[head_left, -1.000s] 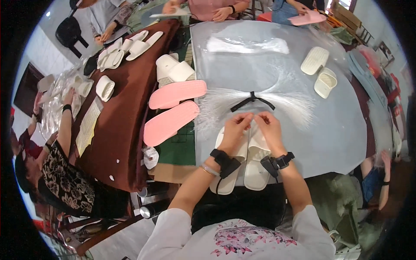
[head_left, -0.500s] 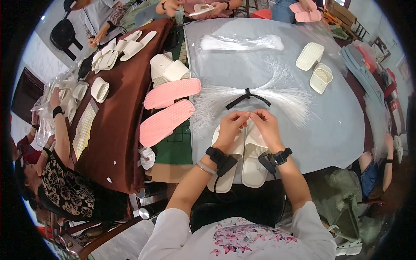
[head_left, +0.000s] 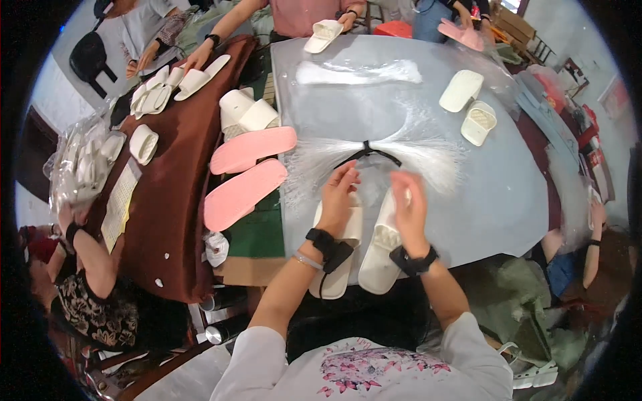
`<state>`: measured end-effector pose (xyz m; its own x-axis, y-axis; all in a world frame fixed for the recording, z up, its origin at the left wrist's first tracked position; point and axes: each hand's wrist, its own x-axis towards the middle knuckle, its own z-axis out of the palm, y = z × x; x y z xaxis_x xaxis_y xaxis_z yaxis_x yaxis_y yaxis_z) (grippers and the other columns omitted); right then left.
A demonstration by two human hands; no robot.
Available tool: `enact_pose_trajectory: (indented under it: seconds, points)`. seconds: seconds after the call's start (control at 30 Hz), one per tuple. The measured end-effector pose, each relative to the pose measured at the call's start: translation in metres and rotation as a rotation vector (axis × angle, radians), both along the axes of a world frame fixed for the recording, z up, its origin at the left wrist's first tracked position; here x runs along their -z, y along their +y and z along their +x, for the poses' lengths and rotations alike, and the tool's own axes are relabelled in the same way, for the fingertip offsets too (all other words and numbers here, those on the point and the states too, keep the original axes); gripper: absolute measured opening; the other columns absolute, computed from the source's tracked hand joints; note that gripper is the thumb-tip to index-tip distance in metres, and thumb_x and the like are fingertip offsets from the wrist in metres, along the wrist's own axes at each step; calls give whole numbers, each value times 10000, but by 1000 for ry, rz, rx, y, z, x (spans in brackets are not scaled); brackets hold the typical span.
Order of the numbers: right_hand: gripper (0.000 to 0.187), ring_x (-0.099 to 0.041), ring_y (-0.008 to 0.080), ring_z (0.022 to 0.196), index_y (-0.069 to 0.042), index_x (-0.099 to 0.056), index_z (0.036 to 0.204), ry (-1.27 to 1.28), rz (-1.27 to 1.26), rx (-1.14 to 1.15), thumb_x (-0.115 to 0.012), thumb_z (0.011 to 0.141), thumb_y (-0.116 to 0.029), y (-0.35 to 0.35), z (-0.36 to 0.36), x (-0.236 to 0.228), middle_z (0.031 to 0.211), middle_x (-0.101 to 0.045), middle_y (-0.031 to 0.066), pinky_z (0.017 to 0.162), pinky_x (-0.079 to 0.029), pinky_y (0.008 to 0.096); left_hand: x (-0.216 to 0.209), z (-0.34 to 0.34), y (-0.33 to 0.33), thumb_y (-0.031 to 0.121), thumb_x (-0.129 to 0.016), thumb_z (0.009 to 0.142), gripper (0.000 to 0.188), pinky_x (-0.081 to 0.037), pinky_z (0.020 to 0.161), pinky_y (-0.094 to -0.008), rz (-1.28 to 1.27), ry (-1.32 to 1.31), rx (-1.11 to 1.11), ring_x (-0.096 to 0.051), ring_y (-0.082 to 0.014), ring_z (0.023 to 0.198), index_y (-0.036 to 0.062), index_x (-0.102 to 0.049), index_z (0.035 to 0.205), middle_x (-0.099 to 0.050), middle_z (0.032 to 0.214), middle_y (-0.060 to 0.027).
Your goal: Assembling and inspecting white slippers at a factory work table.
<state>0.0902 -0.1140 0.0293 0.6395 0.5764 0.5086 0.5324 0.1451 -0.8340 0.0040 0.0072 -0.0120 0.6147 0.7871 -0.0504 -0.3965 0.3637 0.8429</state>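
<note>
A pair of cream slide slippers lies under my hands at the table's near edge, the left slipper (head_left: pixel 334 279) and the right slipper (head_left: pixel 378 266) spread apart at the toes. My left hand (head_left: pixel 340 196) hovers over the left slipper's strap, fingers loosely bent and apart, with nothing visible in them. Above the right slipper's strap, my right hand (head_left: pixel 410 207) is raised with its fingers extended and smeared by motion. Just beyond both hands, a fanned bundle of thin white strands (head_left: pixel 428 155) is bound by a black tie (head_left: pixel 366 148).
Pink slippers (head_left: pixel 246 194) and cream slippers (head_left: pixel 249 113) sit to the left. Another strand bundle (head_left: pixel 358 72) lies at the back, with two cream slippers (head_left: pixel 461 91) at the right. A co-worker's hand (head_left: pixel 347 21) holds a slipper (head_left: pixel 324 35) across the grey table (head_left: pixel 495 207).
My hands have parted from a fingertip-to-fingertip pinch. The right slipper has turned away from the left one. Opposite, the co-worker has lowered a slipper and reached toward the brown table.
</note>
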Motion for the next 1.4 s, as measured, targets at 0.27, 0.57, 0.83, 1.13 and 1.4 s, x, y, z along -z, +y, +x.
enact_pose_trajectory:
  seconds: [0.27, 0.57, 0.83, 1.13, 1.4]
  points:
    - [499, -439, 317, 1004, -158, -488, 1164, -503, -639, -50, -647, 692, -176, -62, -61, -13, 1079, -448, 158, 825, -360, 437, -16, -6, -12, 213, -552, 846, 187, -384, 668, -220, 74, 43, 128, -529, -88, 729, 32, -588, 879, -589, 832, -23]
    - [307, -287, 313, 1241, -202, -599, 989, -715, -650, -136, -546, 710, -87, -78, -19, 40, 1292, -378, 41, 987, -222, 547, -46, -27, -16, 181, -536, 866, 220, -414, 703, -220, 549, 269, -44, -536, -90, 801, -5, -585, 972, -601, 871, -46]
    - [298, -313, 320, 1232, -105, -559, 1045, -600, -963, -7, -435, 777, -66, -158, 137, 13, 1293, -394, 147, 998, -223, 483, -36, -136, 17, 153, -556, 843, 183, -427, 678, -231, 641, 607, -178, -548, -90, 774, 2, -616, 928, -622, 860, -45]
    - [421, -408, 353, 1144, -58, -432, 1232, -737, -873, 556, -413, 816, 4, -170, 172, 11, 1248, -406, 226, 920, -354, 422, -12, -179, 20, 301, -494, 879, 339, -420, 761, -308, -336, 65, -387, -521, -194, 992, 56, -483, 1113, -524, 1067, -80]
    - [348, -419, 366, 1133, 1, -465, 1173, -430, -705, 87, -469, 833, -72, -134, 64, 15, 1238, -432, 211, 949, -333, 399, -15, -174, 66, 499, -540, 790, 410, -347, 513, -244, -529, 24, -418, -503, -130, 659, 117, -511, 939, -561, 792, -26]
